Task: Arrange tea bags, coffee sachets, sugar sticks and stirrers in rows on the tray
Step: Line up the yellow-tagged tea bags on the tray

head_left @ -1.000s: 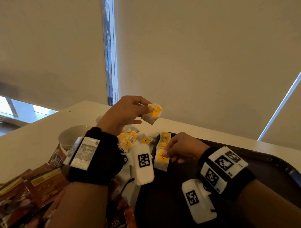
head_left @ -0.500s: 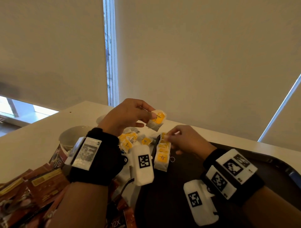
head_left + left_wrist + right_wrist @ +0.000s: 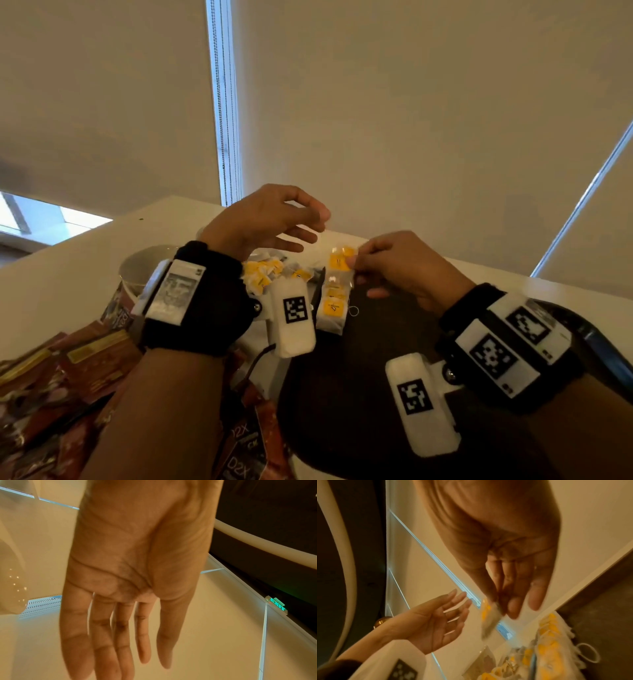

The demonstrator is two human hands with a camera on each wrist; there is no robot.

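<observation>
We see the right hand (image 3: 407, 270) at centre-right of the head view, thumb and forefinger pinched on a tea bag (image 3: 340, 261) with a yellow tag. That bag sits at the far end of a row of tea bags (image 3: 331, 308) running down the left edge of the dark tray (image 3: 359, 394); we cannot tell whether it touches the tray or hangs just above. In the right wrist view the same pinch shows lower centre: fingers (image 3: 513, 605) together on the blurred bag (image 3: 488, 620), with the row (image 3: 551, 649) at lower right on the tray (image 3: 607, 615).

Left hand (image 3: 263, 222) is above centre of the head view, over the table (image 3: 68, 267), holding nothing. Fingers are loosely extended and spread, thumb apart. The left wrist view confirms: palm (image 3: 137, 561) open, fingers (image 3: 102, 635) straight, slightly apart. It also shows at left in the right wrist view (image 3: 433, 623), empty.

A loose pile of tea bags (image 3: 263, 274) lies on the table between the two hands, just left of the tray edge. A white bowl (image 3: 144, 263) sits at left behind the left wrist. Red-brown coffee sachets (image 3: 68, 377) are heaped in the lower left corner; a few more (image 3: 250, 445) lie at bottom centre beside the tray. Both wrists carry black bands with white tagged camera modules (image 3: 294, 315).
</observation>
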